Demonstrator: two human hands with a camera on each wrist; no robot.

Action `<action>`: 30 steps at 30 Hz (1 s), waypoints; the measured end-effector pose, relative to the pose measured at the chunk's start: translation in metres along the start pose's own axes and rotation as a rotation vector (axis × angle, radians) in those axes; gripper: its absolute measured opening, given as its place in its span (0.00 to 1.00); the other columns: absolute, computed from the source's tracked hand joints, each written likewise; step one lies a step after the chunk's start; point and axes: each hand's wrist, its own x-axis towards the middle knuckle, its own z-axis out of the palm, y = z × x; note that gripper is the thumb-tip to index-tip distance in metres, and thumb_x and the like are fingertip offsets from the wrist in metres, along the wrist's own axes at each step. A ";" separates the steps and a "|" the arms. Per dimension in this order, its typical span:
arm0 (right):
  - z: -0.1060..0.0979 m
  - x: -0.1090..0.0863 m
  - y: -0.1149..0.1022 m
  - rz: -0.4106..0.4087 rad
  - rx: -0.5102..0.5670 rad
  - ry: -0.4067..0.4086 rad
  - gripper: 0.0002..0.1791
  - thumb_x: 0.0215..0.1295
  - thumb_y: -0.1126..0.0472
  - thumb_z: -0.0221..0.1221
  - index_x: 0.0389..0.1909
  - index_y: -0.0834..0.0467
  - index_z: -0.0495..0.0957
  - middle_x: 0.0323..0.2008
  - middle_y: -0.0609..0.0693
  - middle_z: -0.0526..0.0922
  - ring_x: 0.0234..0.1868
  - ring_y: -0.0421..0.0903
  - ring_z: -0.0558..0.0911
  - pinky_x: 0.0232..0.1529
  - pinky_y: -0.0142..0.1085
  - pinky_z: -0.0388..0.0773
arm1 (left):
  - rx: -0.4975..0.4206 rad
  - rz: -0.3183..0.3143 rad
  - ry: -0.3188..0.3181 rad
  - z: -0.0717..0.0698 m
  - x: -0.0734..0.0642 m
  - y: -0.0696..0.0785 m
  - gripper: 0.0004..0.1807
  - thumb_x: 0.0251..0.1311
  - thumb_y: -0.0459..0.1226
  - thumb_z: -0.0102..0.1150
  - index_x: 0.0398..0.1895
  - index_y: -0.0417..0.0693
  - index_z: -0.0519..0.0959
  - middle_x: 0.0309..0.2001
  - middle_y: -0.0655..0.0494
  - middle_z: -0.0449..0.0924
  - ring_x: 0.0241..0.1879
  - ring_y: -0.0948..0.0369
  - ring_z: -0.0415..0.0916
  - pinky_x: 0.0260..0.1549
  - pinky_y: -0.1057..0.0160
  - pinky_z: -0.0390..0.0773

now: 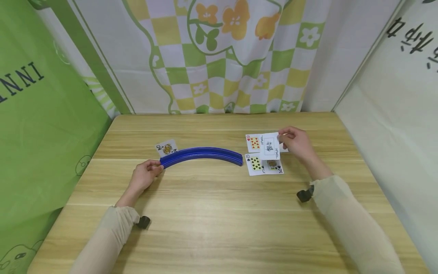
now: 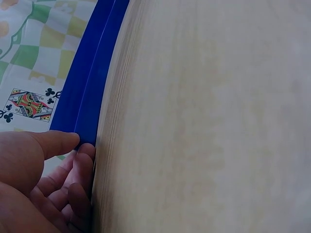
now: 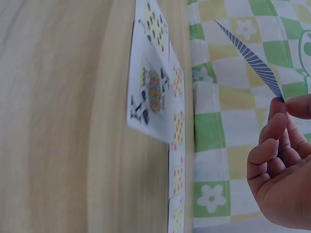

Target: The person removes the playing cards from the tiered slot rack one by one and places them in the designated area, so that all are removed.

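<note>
My left hand (image 1: 143, 177) pinches the left end of a curved blue card holder (image 1: 202, 153) between thumb and fingers. A queen of clubs (image 1: 168, 147) stands in the holder beside that end, face toward me. My right hand (image 1: 298, 146) pinches a joker card (image 1: 269, 146) by its upper right corner, held above the other cards. In the right wrist view the joker's striped back (image 3: 255, 60) shows edge-on. Under it lie a ten of hearts (image 1: 253, 143), a black ten (image 1: 255, 163) and a king of spades (image 1: 272, 166), partly covered.
The wooden table (image 1: 205, 220) carries all of this. A checked, flowered curtain (image 1: 232, 76) hangs behind its far edge, with a green cloth (image 1: 41, 133) on the left and a white cloth (image 1: 393, 114) on the right. More red cards (image 3: 177, 179) lie in a row at the right.
</note>
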 end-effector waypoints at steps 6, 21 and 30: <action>-0.008 -0.003 0.007 0.014 0.010 0.020 0.15 0.71 0.59 0.56 0.51 0.65 0.78 0.26 0.41 0.81 0.27 0.43 0.78 0.28 0.32 0.75 | 0.003 -0.003 -0.002 0.000 0.000 0.001 0.22 0.69 0.45 0.58 0.59 0.40 0.77 0.42 0.47 0.85 0.31 0.66 0.79 0.27 0.68 0.76; -0.022 -0.009 0.024 0.062 -0.039 0.028 0.17 0.72 0.58 0.55 0.54 0.65 0.77 0.39 0.55 0.82 0.33 0.39 0.80 0.36 0.34 0.82 | 0.018 0.000 -0.006 0.000 0.000 0.000 0.23 0.69 0.47 0.58 0.59 0.42 0.76 0.44 0.44 0.86 0.33 0.64 0.81 0.28 0.67 0.76; -0.031 -0.012 0.036 0.074 -0.101 0.031 0.16 0.71 0.56 0.55 0.52 0.62 0.77 0.36 0.54 0.83 0.32 0.44 0.79 0.33 0.34 0.79 | 0.021 -0.008 -0.003 0.001 0.000 -0.001 0.22 0.69 0.47 0.58 0.58 0.43 0.77 0.43 0.46 0.86 0.31 0.65 0.79 0.29 0.67 0.76</action>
